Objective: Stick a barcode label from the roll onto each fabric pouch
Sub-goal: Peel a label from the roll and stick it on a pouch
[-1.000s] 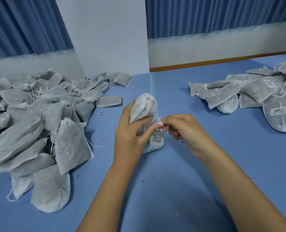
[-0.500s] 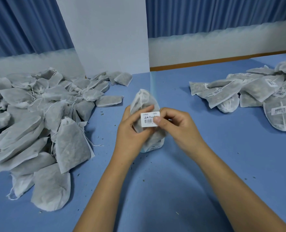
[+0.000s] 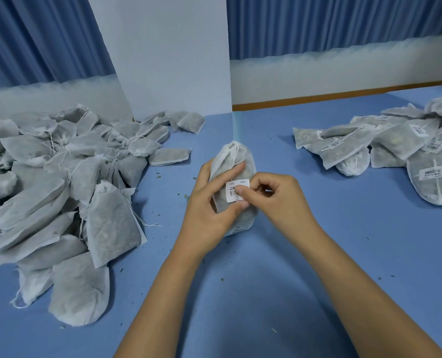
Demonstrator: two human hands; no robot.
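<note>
Blue pleated curtains behind; white panel, possibly pillar, centre; blue tabletop; wooden strip along far edge.

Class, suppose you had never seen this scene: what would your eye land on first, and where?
At the centre, the left hand grips a grey pouch while the right hand thumbs a white barcode label onto it. Next come the big heap of unlabelled pouches on the left of the blue table, and a smaller labelled pile at far right.

barcode label on held pouch, print too small to read
</note>
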